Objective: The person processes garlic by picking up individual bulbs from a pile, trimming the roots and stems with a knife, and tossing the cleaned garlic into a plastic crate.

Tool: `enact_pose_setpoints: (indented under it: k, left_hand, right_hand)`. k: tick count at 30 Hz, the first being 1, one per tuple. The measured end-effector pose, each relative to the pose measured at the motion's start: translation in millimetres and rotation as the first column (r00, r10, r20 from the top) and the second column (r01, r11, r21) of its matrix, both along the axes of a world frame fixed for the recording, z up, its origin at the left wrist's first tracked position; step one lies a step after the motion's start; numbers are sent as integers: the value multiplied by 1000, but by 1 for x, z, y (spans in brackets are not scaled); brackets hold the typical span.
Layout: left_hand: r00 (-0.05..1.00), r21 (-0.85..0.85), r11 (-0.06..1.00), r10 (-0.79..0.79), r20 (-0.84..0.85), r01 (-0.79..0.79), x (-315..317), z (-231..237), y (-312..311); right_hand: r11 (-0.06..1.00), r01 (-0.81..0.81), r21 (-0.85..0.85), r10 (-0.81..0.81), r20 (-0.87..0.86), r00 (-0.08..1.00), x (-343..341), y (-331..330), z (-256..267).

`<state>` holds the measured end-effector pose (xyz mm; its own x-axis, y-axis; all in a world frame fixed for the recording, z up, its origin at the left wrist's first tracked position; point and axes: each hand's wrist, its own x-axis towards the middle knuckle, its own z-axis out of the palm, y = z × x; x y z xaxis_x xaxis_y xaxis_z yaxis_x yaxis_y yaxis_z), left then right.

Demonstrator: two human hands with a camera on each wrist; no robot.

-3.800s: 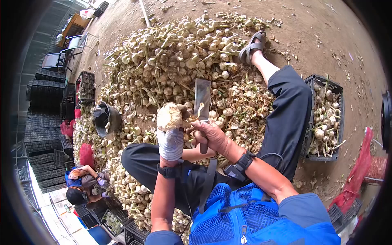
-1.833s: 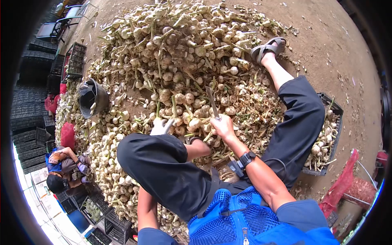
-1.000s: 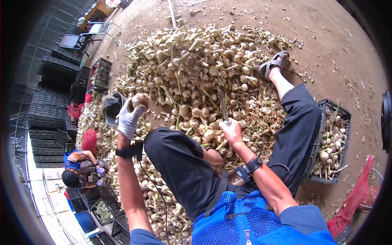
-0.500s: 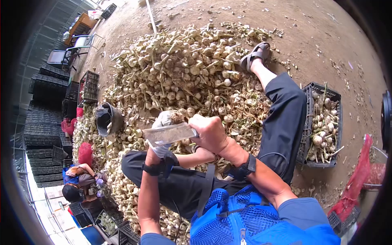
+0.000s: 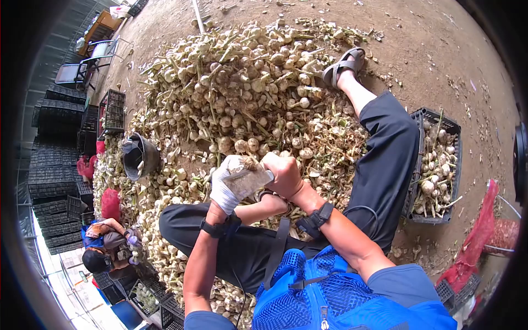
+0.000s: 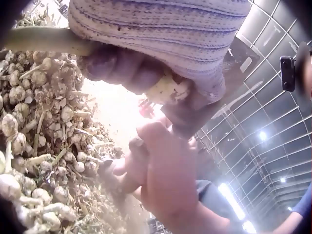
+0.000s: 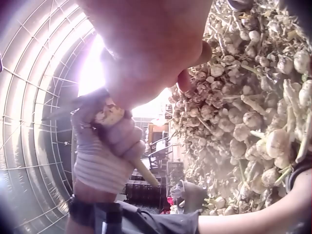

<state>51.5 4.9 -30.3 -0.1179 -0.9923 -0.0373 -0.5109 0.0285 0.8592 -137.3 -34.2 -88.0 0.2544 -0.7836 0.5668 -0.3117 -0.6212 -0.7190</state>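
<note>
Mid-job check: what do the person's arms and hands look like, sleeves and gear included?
The left hand wears a white ribbed knit glove; the right hand is bare. A black strap with a dark device circles each wrist. The slate-blue sleeves are short.

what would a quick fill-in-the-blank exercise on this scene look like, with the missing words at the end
1. The gloved hand is the person's ____ hand.
2. The cleaver is gripped in the person's ____ hand.
3. The gloved hand holds a ____ bulb.
4. The mesh vest at the bottom of the head view is coloured ____.

Missing words: left; right; garlic; blue.
</note>
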Motion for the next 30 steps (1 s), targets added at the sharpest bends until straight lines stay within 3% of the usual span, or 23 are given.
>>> enact_pose_setpoints:
  k: [1,2,3,4,5,7,9,10,11,13,15,16,17,19,21,24,26,27,28,30]
  left_hand:
    - [990,-56,998,-19,137,27,-7,9,-7]
    - [929,71,997,-17,370,-10,-12,23,-7]
    - [979,-133,981,-114,171,138,-6,18,-5]
    - [982,-178,974,-115,148,141,-17,39,-4]
    - [986,-211,968,-111,124,135,-30,62,2]
    - [993,-118,990,61,-102,-73,-34,57,1]
    - [957,-44,984,155,-247,-171,-36,48,-10]
    - [901,-77,978,149,-407,-196,-34,37,-9]
    - [873,-87,971,158,-461,-222,-28,24,-8]
    - [787,-32,955,225,-574,-296,-40,30,-10]
    - [624,121,990,140,-768,-74,-42,39,-18]
    - [572,119,990,137,-809,-69,-40,32,-19]
    - [568,120,990,141,-811,-74,-41,33,-17]
    - [618,35,986,131,-775,-165,-48,47,-16]
    - [882,-19,971,208,-422,-238,-28,55,-16]
    - [765,54,972,214,-607,-228,-10,47,-9]
    - [564,77,959,224,-795,-274,-7,42,-7]
    - [483,54,941,220,-848,-334,-13,43,-6]
    - [483,52,941,219,-848,-335,-10,38,-5]
    - [291,191,935,280,-915,-300,-7,28,-2]
  right_hand:
    - [1000,8,-3,-8,3,1000,-3,-4,-12]
    - [992,107,63,-105,-49,993,-9,-8,-35]
    - [969,212,126,-200,-105,974,-17,-11,-57]
    - [825,340,451,-265,-222,938,-37,-24,-78]
    - [554,440,706,-267,-350,898,-55,-28,-96]
    - [602,529,598,-462,-280,842,-57,-33,-97]
    - [666,283,690,-391,0,921,-44,-32,-91]
    - [629,125,767,-364,149,920,-36,-26,-70]
    - [584,-46,810,-348,301,888,-26,-19,-42]
    - [459,-496,737,-306,656,690,-9,-7,-8]
    - [229,-816,531,-245,843,479,-4,1,5]
    - [138,-872,469,-334,851,405,2,4,11]
    - [125,-897,424,-360,862,357,2,7,17]
    - [186,-886,424,-344,873,346,2,4,14]
    - [273,-847,455,-361,865,348,-3,-3,14]
    - [381,-764,521,-255,853,455,-16,-11,31]
    - [435,-731,525,-217,850,481,-15,-11,36]
    - [512,-615,600,-179,775,607,-12,-8,39]
    - [588,-484,648,-153,677,720,-9,-6,41]
    - [670,-432,604,-89,643,761,-3,-2,44]
